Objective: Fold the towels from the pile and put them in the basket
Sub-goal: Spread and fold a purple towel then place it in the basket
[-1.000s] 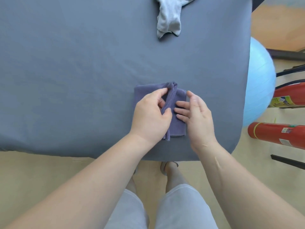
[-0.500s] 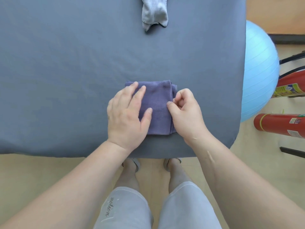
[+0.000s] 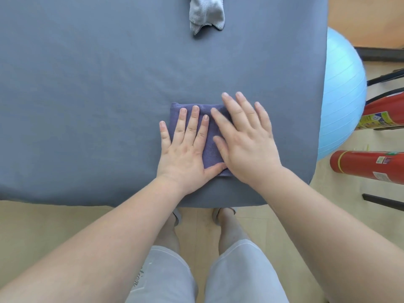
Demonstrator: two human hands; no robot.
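A grey-covered table [image 3: 87,84] on beige floor [image 3: 43,226], blue ball [image 3: 341,95] and red extinguishers [image 3: 367,167] beside it

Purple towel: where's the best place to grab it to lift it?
Probably the near edge, from the person's side: the towel lies flat in a small folded rectangle near the front of the table, so a thumb can slide under and fingers clamp all layers. The left hand and right hand lie flat on it.

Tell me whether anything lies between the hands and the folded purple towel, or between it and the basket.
Nothing does: the left hand and right hand both lie flat on the purple towel. No basket is in view, so that path cannot be judged.
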